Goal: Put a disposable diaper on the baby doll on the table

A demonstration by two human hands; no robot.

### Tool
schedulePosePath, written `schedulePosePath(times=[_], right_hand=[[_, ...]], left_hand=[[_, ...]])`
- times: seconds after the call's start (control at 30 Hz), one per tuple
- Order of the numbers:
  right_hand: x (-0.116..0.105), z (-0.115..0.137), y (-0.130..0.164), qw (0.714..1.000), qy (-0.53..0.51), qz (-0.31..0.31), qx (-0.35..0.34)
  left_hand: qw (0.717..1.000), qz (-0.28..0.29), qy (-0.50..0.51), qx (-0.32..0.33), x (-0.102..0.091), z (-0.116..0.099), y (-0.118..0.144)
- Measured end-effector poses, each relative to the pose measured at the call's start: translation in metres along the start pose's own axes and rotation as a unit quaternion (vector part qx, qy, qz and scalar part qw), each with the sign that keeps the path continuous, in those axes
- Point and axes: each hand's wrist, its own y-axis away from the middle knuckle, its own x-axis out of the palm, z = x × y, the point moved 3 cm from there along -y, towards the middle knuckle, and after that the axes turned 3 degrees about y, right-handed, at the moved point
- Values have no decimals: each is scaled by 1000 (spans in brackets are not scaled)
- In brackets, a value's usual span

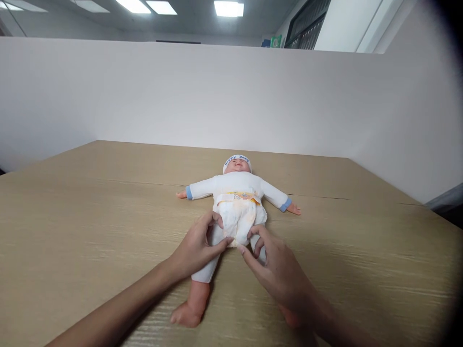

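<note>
A baby doll [238, 180] lies on its back, head away from me, in a white outfit with blue cuffs and a lettered white cap. Around its hips, over the outfit, is a white diaper [237, 217] with an orange printed band at the waist. My left hand [200, 243] has its thumb at the lower crotch edge and curled fingers at the left leg opening. On the other side my right hand [277, 262] pinches the diaper's lower right edge between thumb and bent fingers. That hand and forearm hide most of the doll's right-side leg.
The doll rests on a wide wood-grain table [119, 217] with seams across its top. A white partition [217, 96] rises behind the table and along its right side. A dark object [448, 207] shows beyond the right edge.
</note>
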Motion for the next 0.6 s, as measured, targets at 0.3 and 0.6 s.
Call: schedulePosePath(times=[0.3,0.6], right_hand=[[-17,-13,-11,995,-43,-41,79],[-19,-3,-9,1000,13,-5,-18]], left_hand=[[977,-20,182,-104,1,14,-1],[990,69,74,-103,-6,4,-3]])
